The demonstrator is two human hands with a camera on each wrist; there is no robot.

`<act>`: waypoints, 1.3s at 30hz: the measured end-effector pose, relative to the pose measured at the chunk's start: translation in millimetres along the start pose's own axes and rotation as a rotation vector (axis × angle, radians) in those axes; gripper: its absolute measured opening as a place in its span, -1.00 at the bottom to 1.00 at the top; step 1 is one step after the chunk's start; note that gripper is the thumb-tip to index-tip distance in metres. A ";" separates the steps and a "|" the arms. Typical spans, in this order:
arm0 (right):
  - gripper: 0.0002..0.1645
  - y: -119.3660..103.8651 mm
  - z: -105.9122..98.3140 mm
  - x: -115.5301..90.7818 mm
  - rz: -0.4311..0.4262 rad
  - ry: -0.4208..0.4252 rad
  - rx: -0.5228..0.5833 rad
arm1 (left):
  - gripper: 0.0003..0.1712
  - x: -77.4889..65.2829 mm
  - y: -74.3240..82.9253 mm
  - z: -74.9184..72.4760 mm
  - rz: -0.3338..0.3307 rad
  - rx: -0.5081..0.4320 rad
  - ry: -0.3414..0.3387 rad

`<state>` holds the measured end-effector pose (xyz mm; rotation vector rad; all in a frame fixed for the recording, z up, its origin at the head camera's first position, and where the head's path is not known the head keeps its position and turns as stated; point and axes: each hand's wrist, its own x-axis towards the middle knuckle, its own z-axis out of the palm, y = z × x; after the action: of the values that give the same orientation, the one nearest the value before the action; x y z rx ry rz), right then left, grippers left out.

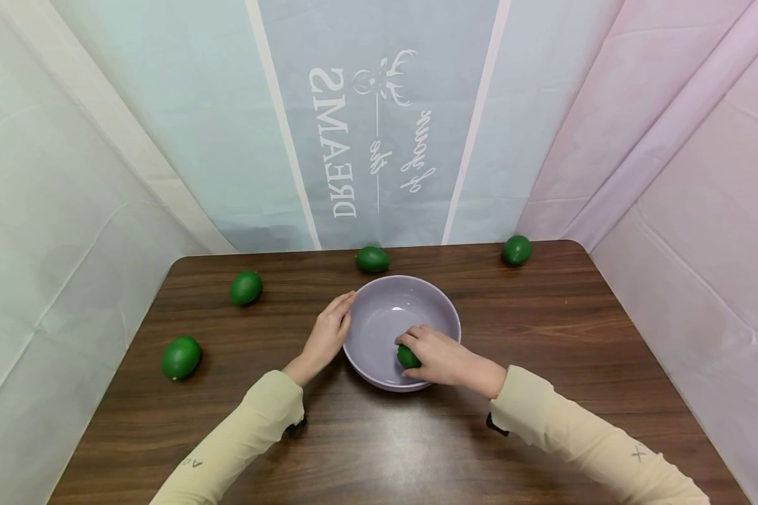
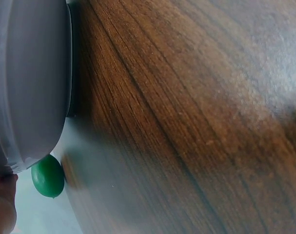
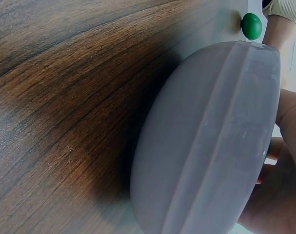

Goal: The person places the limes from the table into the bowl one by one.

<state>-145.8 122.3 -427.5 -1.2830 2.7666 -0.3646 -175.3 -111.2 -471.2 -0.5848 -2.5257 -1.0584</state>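
Note:
In the head view a lavender bowl [image 1: 388,308] stands on the table. Inside it, my right hand [image 1: 439,355] grips a green lime [image 1: 407,356], with the fingers over its far side and the thumb on its near side. The left hand [image 1: 328,333] rests against the bowl's left rim, its fingers extended. From the left wrist, the bowl's outer wall [image 2: 33,73] fills the left edge and part of a hand [image 2: 4,204] touches the rim. The right wrist view has the bowl's side [image 3: 206,141] in front of the right hand [image 3: 279,185], so the held lime is mostly hidden.
Several other limes lie on the wooden table [image 1: 543,330]: one behind the bowl [image 1: 372,259], one at the back right [image 1: 516,250], and two at the left, a farther lime [image 1: 245,287] and a nearer lime [image 1: 181,357]. Fabric walls [image 1: 379,140] enclose the back and sides.

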 end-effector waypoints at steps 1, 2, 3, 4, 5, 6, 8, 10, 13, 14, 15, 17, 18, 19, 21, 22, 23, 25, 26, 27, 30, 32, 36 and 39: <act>-0.42 -0.1 0.3 0.1 0.000 -0.002 -0.001 | -0.62 0.0 0.2 -0.1 0.000 0.000 0.001; -0.42 -0.1 0.6 0.3 -0.001 -0.003 0.000 | -0.62 0.0 0.3 -0.1 0.001 0.003 0.001; -0.41 -0.2 0.9 0.4 0.001 -0.007 0.001 | -0.62 0.1 0.5 -0.1 0.001 0.002 0.002; -0.41 -0.3 1.2 0.5 0.001 -0.012 0.002 | -0.62 0.2 0.7 -0.2 0.003 0.001 0.003; -0.41 -0.4 1.5 0.5 0.001 -0.014 0.003 | -0.62 0.2 1.0 -0.3 0.004 0.001 0.004; -0.41 -0.5 1.7 0.6 0.003 -0.017 0.007 | -0.62 0.3 1.1 -0.2 0.005 -0.001 0.006; -0.42 -0.7 2.0 0.8 0.003 -0.020 0.013 | -0.62 0.4 1.4 -0.1 0.008 0.004 0.010; -0.45 -1.0 1.9 1.1 0.001 -0.018 0.016 | -0.62 0.4 1.6 0.0 0.005 0.010 0.012; -0.50 -1.2 1.2 1.7 -0.005 -0.015 0.014 | -0.62 0.2 0.5 0.9 0.003 0.022 0.015; -0.51 -1.4 0.6 1.9 -0.004 -0.018 0.015 | -0.62 0.3 -0.1 1.3 0.002 0.023 0.015; -0.52 -1.4 0.3 2.0 -0.005 -0.019 0.014 | -0.62 0.3 -0.3 1.5 0.000 0.022 0.014; -0.52 -1.5 -0.7 2.1 0.001 -0.028 0.014 | -0.61 0.3 -0.8 1.6 0.000 0.019 0.012; -0.52 -1.5 -1.1 2.1 0.004 -0.032 0.015 | -0.61 0.3 -0.6 1.5 -0.002 0.015 0.011; -0.53 -1.4 -1.5 2.0 0.006 -0.034 0.016 | -0.61 0.2 -0.5 1.4 -0.003 0.013 0.009; -0.53 -1.4 -2.6 1.9 0.008 -0.035 0.016 | -0.61 0.1 -0.3 1.2 -0.005 0.009 0.006; -0.53 -1.4 -3.4 1.9 0.008 -0.034 0.017 | -0.61 0.0 -0.3 1.2 -0.004 0.008 0.006; -0.54 -1.4 -4.2 1.8 0.006 -0.031 0.018 | -0.61 -0.2 -0.3 1.3 -0.004 0.008 0.006; -0.55 -1.0 -5.9 1.7 0.001 -0.023 0.019 | -0.62 -0.3 -0.3 1.3 -0.001 0.008 0.007; -0.56 -0.8 -7.0 1.7 0.001 -0.019 0.021 | -0.62 -0.2 -0.4 1.4 0.000 0.009 0.006; -0.56 -0.5 -8.0 1.7 0.001 -0.015 0.023 | -0.62 -0.1 -0.4 1.4 0.000 0.009 0.005; -0.57 0.8 -10.9 1.7 0.004 -0.004 0.024 | -0.62 0.2 -0.1 1.2 -0.002 0.009 0.002; -0.58 1.8 -13.1 1.9 0.008 -0.003 0.024 | -0.62 0.4 0.1 1.0 -0.005 0.008 0.000; -0.56 4.7 -17.9 2.3 0.018 -0.004 0.023 | -0.61 0.4 1.5 0.0 -0.011 0.005 -0.005; -0.55 6.9 -22.4 2.4 0.029 0.005 0.012 | -0.61 0.2 2.1 -0.4 -0.012 0.008 -0.004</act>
<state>-156.2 128.9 -407.4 -1.2390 2.7796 -0.3824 -174.4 -110.1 -469.6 -0.5701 -2.5387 -1.0520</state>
